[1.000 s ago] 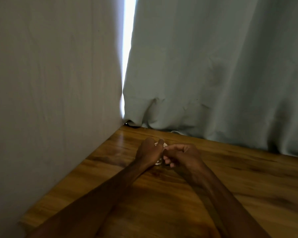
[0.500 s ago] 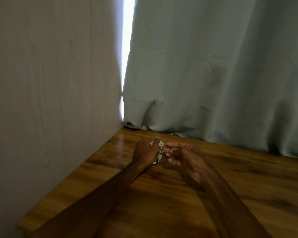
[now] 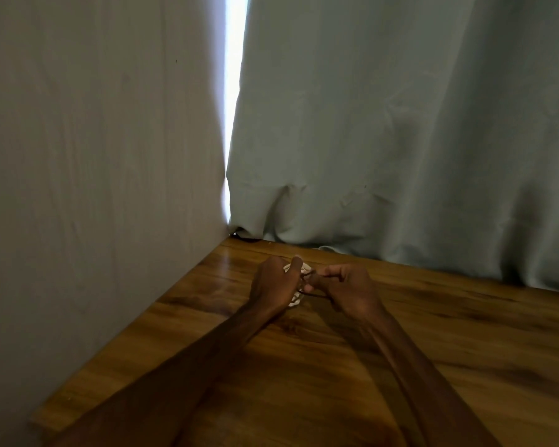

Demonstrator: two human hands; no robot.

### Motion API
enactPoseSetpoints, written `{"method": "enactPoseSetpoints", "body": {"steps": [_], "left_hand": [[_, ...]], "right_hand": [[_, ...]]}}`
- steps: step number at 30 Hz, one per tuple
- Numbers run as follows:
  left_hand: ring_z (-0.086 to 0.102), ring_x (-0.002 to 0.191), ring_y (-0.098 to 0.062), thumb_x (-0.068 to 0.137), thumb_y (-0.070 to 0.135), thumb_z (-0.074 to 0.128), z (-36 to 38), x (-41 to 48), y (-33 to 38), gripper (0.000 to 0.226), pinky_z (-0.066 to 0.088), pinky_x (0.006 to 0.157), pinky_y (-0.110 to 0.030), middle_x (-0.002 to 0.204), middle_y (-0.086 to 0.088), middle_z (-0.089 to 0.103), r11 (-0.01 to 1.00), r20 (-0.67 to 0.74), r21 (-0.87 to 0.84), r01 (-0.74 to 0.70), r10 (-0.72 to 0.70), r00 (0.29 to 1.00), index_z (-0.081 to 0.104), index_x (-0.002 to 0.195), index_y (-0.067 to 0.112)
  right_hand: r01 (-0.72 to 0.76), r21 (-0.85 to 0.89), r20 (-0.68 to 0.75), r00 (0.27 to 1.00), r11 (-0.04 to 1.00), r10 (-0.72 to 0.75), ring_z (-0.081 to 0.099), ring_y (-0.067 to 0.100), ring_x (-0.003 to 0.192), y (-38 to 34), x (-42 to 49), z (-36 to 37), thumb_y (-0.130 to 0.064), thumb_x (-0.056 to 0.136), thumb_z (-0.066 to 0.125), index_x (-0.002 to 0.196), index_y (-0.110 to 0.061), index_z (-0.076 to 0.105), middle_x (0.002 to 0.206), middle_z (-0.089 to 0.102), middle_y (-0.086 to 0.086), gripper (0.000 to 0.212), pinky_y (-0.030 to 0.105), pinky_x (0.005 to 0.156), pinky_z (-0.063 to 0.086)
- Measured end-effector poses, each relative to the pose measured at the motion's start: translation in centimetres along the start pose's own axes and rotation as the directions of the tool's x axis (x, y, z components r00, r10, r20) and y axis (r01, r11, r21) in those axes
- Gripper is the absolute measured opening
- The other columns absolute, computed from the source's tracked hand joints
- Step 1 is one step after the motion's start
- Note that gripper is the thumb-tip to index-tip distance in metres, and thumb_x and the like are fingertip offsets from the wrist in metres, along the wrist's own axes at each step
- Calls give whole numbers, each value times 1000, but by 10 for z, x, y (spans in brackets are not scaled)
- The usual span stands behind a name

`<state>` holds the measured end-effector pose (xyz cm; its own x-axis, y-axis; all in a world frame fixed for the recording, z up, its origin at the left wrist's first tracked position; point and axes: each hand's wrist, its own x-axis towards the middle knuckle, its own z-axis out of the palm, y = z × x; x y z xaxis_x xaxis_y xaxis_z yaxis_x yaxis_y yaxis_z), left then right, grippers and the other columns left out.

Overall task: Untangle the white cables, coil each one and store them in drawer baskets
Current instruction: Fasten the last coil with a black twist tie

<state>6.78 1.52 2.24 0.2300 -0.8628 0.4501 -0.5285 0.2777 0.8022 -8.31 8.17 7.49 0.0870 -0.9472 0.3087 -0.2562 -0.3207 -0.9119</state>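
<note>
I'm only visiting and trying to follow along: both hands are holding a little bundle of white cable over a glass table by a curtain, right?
Not quite: the table is wooden, brown with visible grain, not glass; the head view shows it. The rest stands: the left hand and right hand both hold the white cable bundle over it, by the curtain.
</note>
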Motion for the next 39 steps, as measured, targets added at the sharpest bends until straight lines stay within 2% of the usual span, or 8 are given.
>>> {"method": "enactPoseSetpoints", "body": {"steps": [3, 8, 14, 17, 21, 25, 31, 39], "left_hand": [[59, 53, -19, 93, 52, 51, 1, -2, 2, 54, 42, 55, -34, 54, 2, 61, 996, 41, -89, -3, 7, 999, 61, 58, 13], [64, 52, -14, 96, 43, 53, 1, -9, 11, 51, 49, 61, -33, 54, -1, 68, 972, 87, -234, -36, 58, 995, 70, 55, 17], [74, 72, -17, 78, 74, 42, -3, -2, 7, 71, 61, 72, -47, 74, -1, 76, 985, -13, -170, 25, -27, 1000, 78, 80, 14], [74, 69, -19, 83, 71, 41, -2, -5, 9, 71, 60, 68, -48, 70, -2, 75, 991, -3, -132, -16, 16, 1000, 78, 76, 12], [74, 73, -10, 88, 72, 36, -1, -6, 8, 69, 61, 71, -42, 77, 5, 77, 996, 22, -30, -81, 82, 996, 81, 86, 19], [71, 70, -9, 93, 70, 35, -4, -8, 9, 68, 56, 66, -35, 74, 6, 75, 989, 43, 52, -137, 135, 990, 78, 83, 19], [61, 68, -22, 108, 37, 39, -16, -10, 18, 52, 31, 63, -32, 71, -9, 68, 962, -121, 127, -241, 256, 959, 62, 70, 12], [56, 53, -15, 88, 29, 50, -28, -7, 21, 34, 40, 52, -35, 56, -1, 59, 940, -215, -18, -342, 330, 919, 58, 60, 11]], "right_hand": [[66, -109, -72, 995, 992, -74, 69, 6, 57, 8, 4, -1, -12, 89, 76, 77, -6, 81, 68, 76, 4, 14, 21, 63, 52], [89, -236, -94, 989, 968, -114, 51, -1, 40, 12, 6, -3, -16, 89, 77, 78, -10, 83, 49, 65, -9, 14, 11, 44, 35], [128, -319, -52, 987, 939, -152, 54, -3, 41, 12, 5, 2, -12, 88, 76, 86, -17, 83, 45, 60, -22, 8, 10, 46, 39], [106, -284, -80, 988, 953, -133, 69, 5, 57, 15, 4, 4, -23, 83, 83, 77, -24, 83, 62, 73, -14, 6, 27, 57, 57], [4, -143, 32, 999, 990, 0, 57, 5, 46, 16, 4, 4, -26, 86, 81, 74, -14, 82, 57, 71, 0, 18, 24, 52, 45], [-159, -33, 195, 967, 987, 162, 57, 10, 53, 15, 1, 7, -15, 95, 70, 82, -7, 80, 77, 78, 12, 18, 23, 53, 45], [-234, -27, 60, 970, 972, 236, 55, 11, 50, 13, -5, 9, -18, 91, 73, 71, -3, 77, 73, 77, 12, 26, 25, 49, 42], [-308, 136, 27, 951, 942, 307, 49, 9, 47, -4, -15, 23, -24, 93, 71, 84, -1, 78, 75, 78, 13, 26, 22, 45, 32]]}}
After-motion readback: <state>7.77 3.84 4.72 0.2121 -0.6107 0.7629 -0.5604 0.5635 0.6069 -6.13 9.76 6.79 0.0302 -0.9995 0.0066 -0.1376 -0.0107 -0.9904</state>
